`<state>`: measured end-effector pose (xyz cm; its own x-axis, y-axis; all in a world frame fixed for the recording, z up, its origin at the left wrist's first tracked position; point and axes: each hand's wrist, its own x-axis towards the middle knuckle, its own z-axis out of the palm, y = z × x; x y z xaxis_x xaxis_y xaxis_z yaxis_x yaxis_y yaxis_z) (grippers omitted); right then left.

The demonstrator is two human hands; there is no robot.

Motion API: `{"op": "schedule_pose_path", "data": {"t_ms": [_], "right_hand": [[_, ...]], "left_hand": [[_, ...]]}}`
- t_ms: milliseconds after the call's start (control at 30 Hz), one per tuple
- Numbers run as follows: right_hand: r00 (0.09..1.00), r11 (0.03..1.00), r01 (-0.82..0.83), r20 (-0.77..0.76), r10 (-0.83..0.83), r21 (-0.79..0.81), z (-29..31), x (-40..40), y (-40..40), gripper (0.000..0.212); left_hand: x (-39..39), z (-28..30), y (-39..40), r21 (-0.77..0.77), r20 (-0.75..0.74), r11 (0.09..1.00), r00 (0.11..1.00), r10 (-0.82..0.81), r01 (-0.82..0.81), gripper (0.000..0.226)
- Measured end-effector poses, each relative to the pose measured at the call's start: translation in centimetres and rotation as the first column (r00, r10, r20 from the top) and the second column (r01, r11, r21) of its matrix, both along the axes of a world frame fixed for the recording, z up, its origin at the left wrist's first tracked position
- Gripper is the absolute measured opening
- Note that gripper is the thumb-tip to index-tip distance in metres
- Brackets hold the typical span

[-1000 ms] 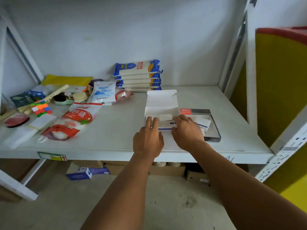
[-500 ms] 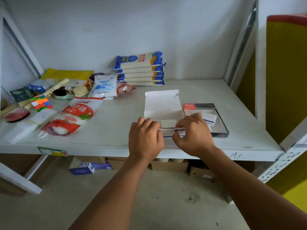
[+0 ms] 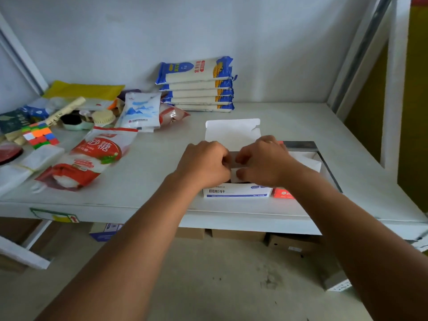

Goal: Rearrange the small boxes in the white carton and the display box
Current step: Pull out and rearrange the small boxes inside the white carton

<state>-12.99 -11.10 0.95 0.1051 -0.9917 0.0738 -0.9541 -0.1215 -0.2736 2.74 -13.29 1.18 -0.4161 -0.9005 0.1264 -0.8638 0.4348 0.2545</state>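
The white carton (image 3: pixel 236 192) with blue print stands near the shelf's front edge, its lid flap (image 3: pixel 232 133) raised behind. My left hand (image 3: pixel 203 164) and my right hand (image 3: pixel 264 161) are both curled over its open top, fingertips pinching a small white box (image 3: pixel 237 173) inside; most of that box is hidden by the fingers. To the right lies the display box (image 3: pixel 324 163) with a dark rim and a red corner (image 3: pixel 282 193), holding a white small box (image 3: pixel 308 159). My right wrist covers part of it.
Sugar bag (image 3: pixel 92 156), white-blue pouch (image 3: pixel 141 111), puzzle cube (image 3: pixel 40 135) and other packets crowd the left of the shelf (image 3: pixel 148 163). Stacked noodle packs (image 3: pixel 196 84) stand at the back. A shelf post (image 3: pixel 391 89) rises at right; cardboard boxes (image 3: pixel 238 235) sit below.
Both hands rose from the carton's front edge and closed together over its open top. The camera moved closer, so the carton's front label now shows.
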Motion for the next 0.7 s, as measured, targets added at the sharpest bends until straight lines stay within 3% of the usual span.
{"op": "schedule_pose_path", "data": {"t_ms": [133,300,467,567,700], "right_hand": [[0.991,0.975,-0.09,-0.078,0.108,0.205,0.9,-0.4,-2.2,0.034],[0.976,0.919,-0.144,-0.101,0.193,0.367,2.0,-0.9,-2.6,0.055],[0.965,0.954,-0.126,-0.19,0.182,0.273,1.1,-0.6,-2.3,0.05],[0.969,0.973,-0.118,-0.19,0.156,0.197,1.1,-0.9,-1.9,0.039],[0.975,0.989,-0.089,-0.192,0.11,0.115,1.3,-1.1,-1.5,0.047]], "left_hand": [[-0.3,1.8,-1.0,0.165,0.096,0.986,0.995,-0.021,0.005,0.032],[-0.8,2.3,-2.0,0.324,0.237,0.946,0.967,-0.096,0.014,0.044],[-0.9,1.1,-2.1,0.208,0.341,0.976,0.931,-0.13,0.06,0.05],[-0.4,0.6,-2.1,0.12,0.319,0.99,0.941,-0.113,0.079,0.038],[0.1,0.2,-2.2,0.07,0.269,0.992,0.955,-0.121,0.106,0.033]]}}
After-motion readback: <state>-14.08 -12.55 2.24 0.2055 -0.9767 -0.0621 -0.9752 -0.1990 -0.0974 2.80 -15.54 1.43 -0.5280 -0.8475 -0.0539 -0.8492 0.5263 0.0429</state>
